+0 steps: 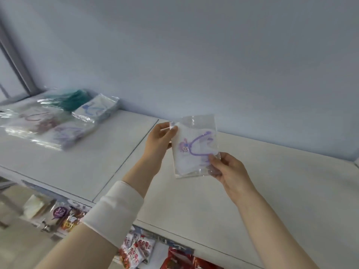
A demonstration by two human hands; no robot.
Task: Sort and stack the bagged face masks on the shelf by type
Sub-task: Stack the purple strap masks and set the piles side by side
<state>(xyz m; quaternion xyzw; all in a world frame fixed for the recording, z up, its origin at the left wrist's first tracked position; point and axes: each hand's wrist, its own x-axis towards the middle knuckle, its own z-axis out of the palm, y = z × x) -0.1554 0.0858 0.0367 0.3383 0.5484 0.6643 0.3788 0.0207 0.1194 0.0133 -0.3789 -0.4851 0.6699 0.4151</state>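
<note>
The left hand (162,135) pinches the top corner of a bagged mask (196,147); the right hand (226,168) pinches its lower right corner, holding it above the shelf (252,181). Mask stacks (64,117) lie far left.
</note>
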